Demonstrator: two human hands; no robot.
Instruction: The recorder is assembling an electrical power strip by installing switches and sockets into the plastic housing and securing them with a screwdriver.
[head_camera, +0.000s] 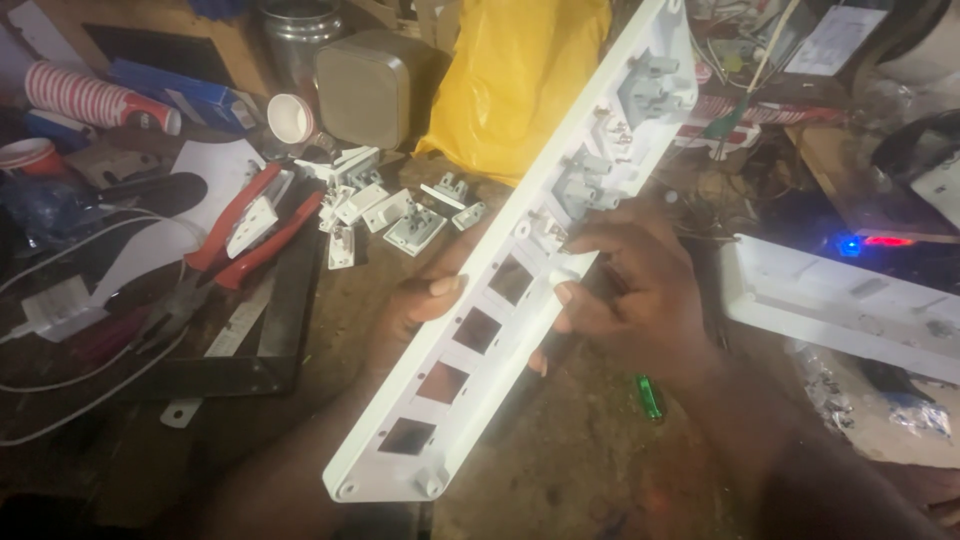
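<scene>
both hands on item: left hand (420, 305) grips long white socket panel (500, 300) from beneath, thumb on edge; right hand (630, 290) pinches opposite rim. held tilted above cluttered bench (560, 470). likely light, stiff, brittle plastic; hold by edges.

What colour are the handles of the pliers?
Red, seen in the head view: pliers.

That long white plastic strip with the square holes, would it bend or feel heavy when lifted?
The white strip probably stays stiff: it spans both hands unsagging. Likely light, since the left hand and right hand hold it by fingertips. The thin bars between cutouts might crack if twisted.
</scene>
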